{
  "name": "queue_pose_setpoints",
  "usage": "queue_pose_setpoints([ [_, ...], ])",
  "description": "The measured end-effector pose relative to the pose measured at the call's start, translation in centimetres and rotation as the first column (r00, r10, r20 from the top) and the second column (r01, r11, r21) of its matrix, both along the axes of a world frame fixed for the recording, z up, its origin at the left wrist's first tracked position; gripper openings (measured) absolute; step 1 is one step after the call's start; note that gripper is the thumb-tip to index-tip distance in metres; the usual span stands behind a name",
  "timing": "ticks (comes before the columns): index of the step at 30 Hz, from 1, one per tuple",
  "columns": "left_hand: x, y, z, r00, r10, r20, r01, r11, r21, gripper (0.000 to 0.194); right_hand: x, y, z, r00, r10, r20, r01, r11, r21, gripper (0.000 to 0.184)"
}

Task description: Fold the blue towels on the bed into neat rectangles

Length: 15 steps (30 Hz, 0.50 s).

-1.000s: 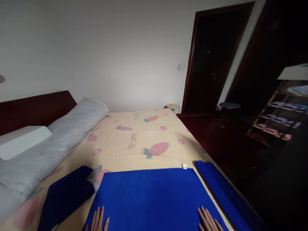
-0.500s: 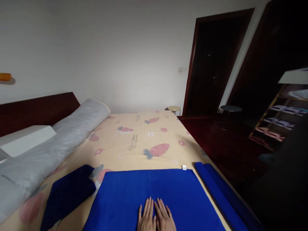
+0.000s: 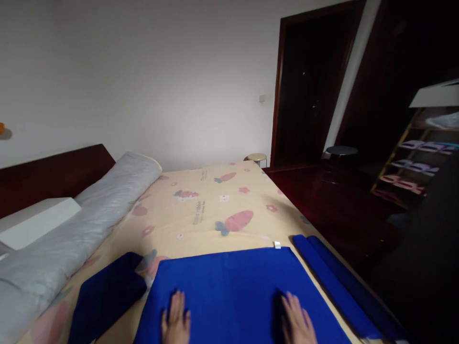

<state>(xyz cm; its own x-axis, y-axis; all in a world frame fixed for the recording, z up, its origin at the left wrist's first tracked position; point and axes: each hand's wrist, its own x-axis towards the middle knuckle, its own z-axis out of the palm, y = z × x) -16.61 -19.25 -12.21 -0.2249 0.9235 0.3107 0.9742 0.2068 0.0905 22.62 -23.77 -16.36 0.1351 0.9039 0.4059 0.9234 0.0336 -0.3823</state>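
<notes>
while the blue cloth (image 3: 229, 286) lies spread flat on the bed (image 3: 191, 236), my left hand (image 3: 176, 322) and right hand (image 3: 298, 322) are over it, well apart, palms down and fingers pointing away from me. the grip of each is wide and flat, fingers stretched out; i cannot tell whether the palms touch it. a white tag (image 3: 277, 245) sticks out from the cloth's far edge. to the right lie two blue rolls (image 3: 335, 286), side by side, and to the left a dark blue piece (image 3: 107, 298) rests near the cloth.
</notes>
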Motion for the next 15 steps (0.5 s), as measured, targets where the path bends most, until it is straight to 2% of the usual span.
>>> queue_pose_setpoints([
  [2, 6.5, 0.7, -0.5, 0.964, -0.266, 0.001, 0.265, 0.962, -0.066, 0.054, -5.7, 2.5, 1.9, 0.987, 0.16, -0.015, -0.161, 0.984, -0.073, 0.054],
  [4, 12.0, 1.1, -0.9, 0.906, -0.421, 0.032, 0.422, 0.903, -0.081, 0.057, -10.1, 4.5, 3.2, 0.953, 0.298, -0.044, -0.302, 0.942, -0.146, 0.055],
  [6, 14.3, 1.3, -1.2, 0.878, -0.474, 0.067, 0.478, 0.873, -0.095, 0.057, -11.5, 5.5, 3.3, 0.934, 0.351, -0.064, -0.356, 0.912, -0.204, 0.052],
  [7, 13.9, 1.5, -1.4, 0.887, -0.454, 0.081, 0.461, 0.88, -0.111, 0.056, -10.8, 5.6, 2.9, 0.939, 0.339, -0.062, -0.344, 0.912, -0.223, 0.051],
  [9, 10.1, 1.7, -1.9, 0.942, -0.324, 0.09, 0.335, 0.93, -0.155, 0.052, -7.0, 5.1, 1.3, 0.97, 0.242, -0.028, -0.242, 0.943, -0.226, 0.054],
  [11, 3.6, 1.8, -2.2, 0.99, -0.124, 0.07, 0.135, 0.973, -0.189, 0.051, -1.3, 4.1, -0.5, 0.996, 0.081, 0.025, -0.075, 0.981, -0.18, 0.062],
  [13, -3.1, 1.8, -2.2, 0.999, 0.031, 0.045, -0.022, 0.982, -0.19, 0.053, 3.5, 3.3, -1.8, 0.997, -0.042, 0.064, 0.049, 0.993, -0.107, 0.068],
  [15, -7.0, 1.9, -1.7, 0.993, 0.117, 0.024, -0.111, 0.98, -0.168, 0.054, 5.1, 3.5, -1.9, 0.989, -0.129, 0.068, 0.133, 0.99, -0.05, 0.07],
])
